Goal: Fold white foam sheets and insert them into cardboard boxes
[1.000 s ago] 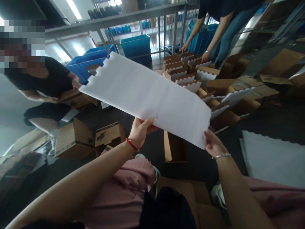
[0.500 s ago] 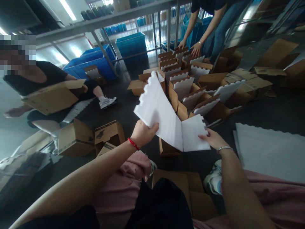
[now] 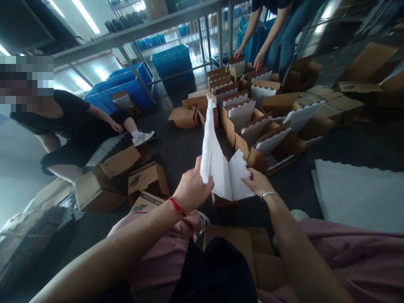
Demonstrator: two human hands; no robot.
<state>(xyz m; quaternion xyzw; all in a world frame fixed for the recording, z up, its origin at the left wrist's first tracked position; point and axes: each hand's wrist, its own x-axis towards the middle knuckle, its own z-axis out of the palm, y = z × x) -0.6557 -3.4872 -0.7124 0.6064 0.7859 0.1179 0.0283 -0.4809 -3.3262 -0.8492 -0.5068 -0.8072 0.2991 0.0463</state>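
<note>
A white foam sheet (image 3: pixel 217 168) with wavy edges is folded along a crease and held upright in front of me. My left hand (image 3: pixel 193 188), with a red string on the wrist, is closed around its left panel. The shorter right panel is pinched by my right hand (image 3: pixel 256 182), which wears a silver bracelet. Beneath the crease, a cardboard box (image 3: pixel 225 201) is mostly hidden by the sheet. Another brown cardboard piece (image 3: pixel 227 237) lies between my legs.
Several open boxes with foam liners (image 3: pixel 243 115) stand in rows ahead. Flat foam sheets (image 3: pixel 360 193) lie at my right. Loose boxes (image 3: pixel 148 179) are at the left, near a seated person (image 3: pixel 69 113). Another person's hands (image 3: pixel 258 63) reach into the far boxes. Blue bins (image 3: pixel 173 63) stand behind.
My hands have come closer together, folding the foam sheet's panels more steeply. The seated person has put down the box they held. The far person's hands have moved apart slightly.
</note>
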